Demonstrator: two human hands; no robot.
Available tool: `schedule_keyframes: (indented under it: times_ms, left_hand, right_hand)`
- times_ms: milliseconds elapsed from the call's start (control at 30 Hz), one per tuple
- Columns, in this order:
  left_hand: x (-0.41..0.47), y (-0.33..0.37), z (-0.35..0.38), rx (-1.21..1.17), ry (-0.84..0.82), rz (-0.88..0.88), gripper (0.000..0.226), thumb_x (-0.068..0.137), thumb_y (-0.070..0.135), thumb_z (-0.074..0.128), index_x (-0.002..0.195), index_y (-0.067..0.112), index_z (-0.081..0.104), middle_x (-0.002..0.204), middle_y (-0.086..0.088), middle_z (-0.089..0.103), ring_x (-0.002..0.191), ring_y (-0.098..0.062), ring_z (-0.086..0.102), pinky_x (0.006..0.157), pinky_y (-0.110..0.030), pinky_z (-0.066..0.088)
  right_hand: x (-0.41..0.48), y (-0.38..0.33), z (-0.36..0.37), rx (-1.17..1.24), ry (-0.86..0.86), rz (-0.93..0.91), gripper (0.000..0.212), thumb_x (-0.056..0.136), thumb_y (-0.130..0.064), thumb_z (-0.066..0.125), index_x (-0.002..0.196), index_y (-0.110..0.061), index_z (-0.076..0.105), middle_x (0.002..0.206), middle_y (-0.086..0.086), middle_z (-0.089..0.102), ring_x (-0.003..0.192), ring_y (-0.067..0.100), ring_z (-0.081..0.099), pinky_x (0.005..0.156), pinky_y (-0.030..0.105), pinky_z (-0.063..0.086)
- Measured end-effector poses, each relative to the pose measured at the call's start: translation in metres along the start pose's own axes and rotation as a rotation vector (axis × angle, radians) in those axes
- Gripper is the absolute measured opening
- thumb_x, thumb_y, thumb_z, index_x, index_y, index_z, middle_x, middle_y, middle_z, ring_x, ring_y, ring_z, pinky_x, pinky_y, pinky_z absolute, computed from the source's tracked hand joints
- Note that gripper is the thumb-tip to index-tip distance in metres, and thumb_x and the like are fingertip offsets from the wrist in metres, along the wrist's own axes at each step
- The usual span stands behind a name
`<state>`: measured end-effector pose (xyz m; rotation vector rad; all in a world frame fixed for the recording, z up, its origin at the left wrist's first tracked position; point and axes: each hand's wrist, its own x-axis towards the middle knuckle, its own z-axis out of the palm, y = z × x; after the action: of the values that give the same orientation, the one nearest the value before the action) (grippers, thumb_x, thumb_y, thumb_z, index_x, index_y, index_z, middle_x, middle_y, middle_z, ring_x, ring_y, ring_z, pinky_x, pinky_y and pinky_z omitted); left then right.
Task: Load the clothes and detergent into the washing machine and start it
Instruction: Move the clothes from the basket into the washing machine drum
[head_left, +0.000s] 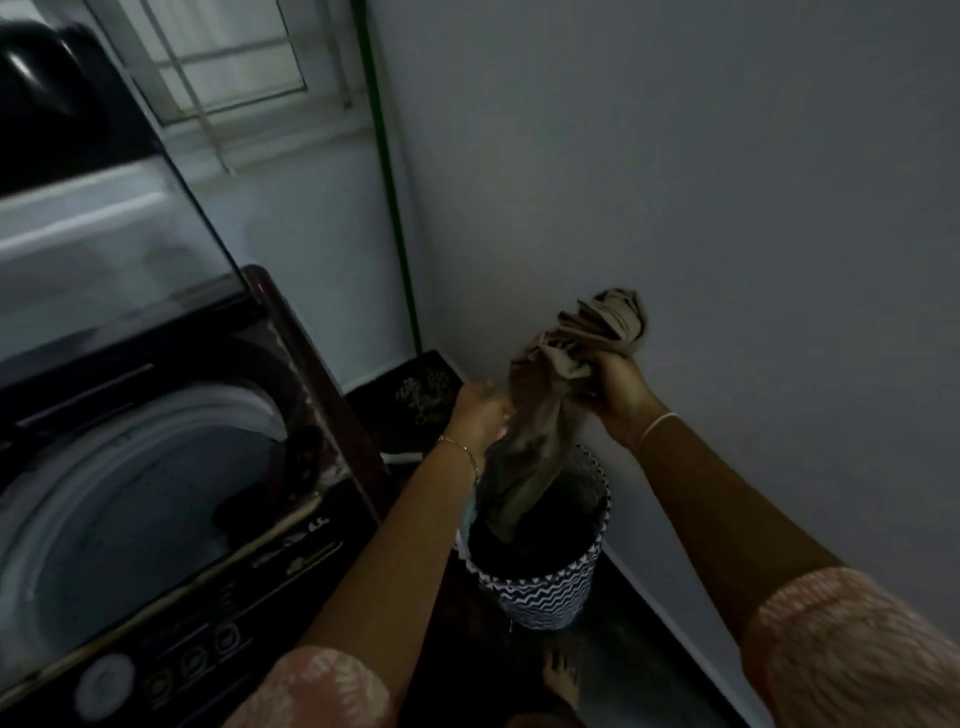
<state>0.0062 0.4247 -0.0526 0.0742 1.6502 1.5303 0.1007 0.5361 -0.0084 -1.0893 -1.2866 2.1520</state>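
Beige garment, gripped in our right hand, hangs into the basket; whether our left hand grips it, we cannot tell. Next we carry it to the washer.

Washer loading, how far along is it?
Done: the lid is up, drum exposed. In hand: the right hand grips a tan garment whose end hangs in the basket; the left hand touches it. Left: dark clothes in the basket, detergent, starting.

Saw washing machine at left, lid up behind drum. Saw basket on floor right of it, beside wall.
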Motion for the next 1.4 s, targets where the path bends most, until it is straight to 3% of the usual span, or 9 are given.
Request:
schedule_keyframes:
  times_ms: [200, 467, 667, 800, 967, 1033, 1133, 1233, 1400]
  left_hand:
    - [-0.032, 0.011, -0.019, 0.168, -0.100, 0.134, 0.085, 0.087, 0.004, 0.063, 0.149, 0.012, 0.004, 0.153, -0.007, 0.024, 0.135, -0.024, 0.035, 0.100, -0.030, 0.040]
    - [-0.063, 0.033, -0.019, 0.358, -0.237, 0.220, 0.111, 0.076, 0.010, 0.078, 0.151, 0.013, -0.003, 0.158, -0.010, 0.010, 0.142, -0.024, 0.022, 0.101, -0.024, 0.031]
    - [-0.076, 0.063, 0.006, 0.246, -0.119, 0.454, 0.126, 0.063, 0.007, 0.086, 0.151, 0.023, -0.003, 0.156, -0.010, 0.014, 0.137, -0.026, 0.035, 0.111, -0.039, 0.036]
    - [-0.079, 0.070, 0.018, 0.160, -0.093, 0.479, 0.120, 0.061, 0.006, 0.087, 0.149, 0.017, 0.007, 0.145, -0.009, 0.038, 0.128, -0.025, 0.046, 0.106, -0.035, 0.041]
    - [-0.037, 0.074, 0.018, 0.126, -0.060, 0.296, 0.079, 0.050, 0.045, 0.092, 0.118, 0.020, 0.060, 0.118, -0.004, 0.066, 0.116, -0.026, 0.058, 0.101, -0.042, 0.047]
    - [-0.050, 0.081, 0.016, 0.071, -0.085, 0.210, 0.049, 0.077, 0.032, 0.078, 0.116, 0.008, 0.062, 0.109, -0.010, 0.067, 0.100, -0.026, 0.063, 0.089, -0.036, 0.052]
    - [-0.061, 0.086, 0.005, 0.079, -0.001, 0.265, 0.027, 0.084, 0.025, 0.068, 0.106, 0.010, 0.061, 0.101, -0.010, 0.067, 0.094, -0.028, 0.063, 0.089, -0.039, 0.053]
    - [-0.062, 0.091, -0.007, 0.047, 0.053, 0.321, 0.040, 0.080, 0.027, 0.071, 0.114, 0.010, 0.061, 0.114, -0.014, 0.066, 0.103, -0.031, 0.062, 0.097, -0.045, 0.050]
    - [-0.069, 0.113, -0.021, -0.036, 0.043, 0.391, 0.044, 0.082, 0.025, 0.069, 0.122, 0.010, 0.057, 0.103, -0.007, 0.066, 0.089, -0.024, 0.064, 0.073, -0.032, 0.056]
  right_hand:
    - [-0.052, -0.028, 0.029, 0.113, 0.042, -0.075, 0.026, 0.097, -0.016, 0.040, 0.079, -0.019, 0.058, 0.073, 0.000, 0.061, 0.068, 0.012, 0.056, 0.060, 0.024, 0.046]
    - [-0.102, -0.074, 0.058, 0.226, 0.090, -0.223, 0.029, 0.096, -0.028, 0.038, 0.079, -0.020, 0.060, 0.079, 0.003, 0.061, 0.075, 0.016, 0.057, 0.071, 0.030, 0.047]
    - [-0.117, -0.095, 0.069, 0.279, 0.072, -0.289, 0.030, 0.093, -0.032, 0.040, 0.081, -0.017, 0.063, 0.080, 0.007, 0.063, 0.078, 0.022, 0.060, 0.074, 0.032, 0.049]
    - [-0.130, -0.109, 0.074, 0.306, 0.055, -0.269, 0.032, 0.093, -0.034, 0.039, 0.077, -0.018, 0.062, 0.078, 0.007, 0.062, 0.078, 0.023, 0.059, 0.071, 0.034, 0.050]
    - [-0.135, -0.126, 0.074, 0.331, 0.034, -0.140, 0.033, 0.093, -0.041, 0.040, 0.083, -0.017, 0.061, 0.086, 0.010, 0.061, 0.080, 0.027, 0.058, 0.068, 0.038, 0.051]
    - [-0.132, -0.126, 0.069, 0.331, 0.040, -0.102, 0.031, 0.093, -0.040, 0.042, 0.091, -0.016, 0.062, 0.092, 0.012, 0.062, 0.084, 0.028, 0.059, 0.069, 0.042, 0.053]
    - [-0.120, -0.120, 0.057, 0.303, 0.058, -0.067, 0.038, 0.091, -0.043, 0.047, 0.112, -0.015, 0.060, 0.105, 0.013, 0.063, 0.094, 0.030, 0.062, 0.070, 0.043, 0.056]
    - [-0.111, -0.110, 0.043, 0.255, 0.078, -0.032, 0.036, 0.091, -0.045, 0.048, 0.107, -0.014, 0.061, 0.105, 0.012, 0.063, 0.097, 0.029, 0.062, 0.075, 0.043, 0.056]
    - [-0.094, -0.085, 0.016, 0.124, 0.207, 0.010, 0.035, 0.095, -0.032, 0.049, 0.124, -0.012, 0.053, 0.096, 0.007, 0.058, 0.094, 0.026, 0.056, 0.084, 0.041, 0.050]
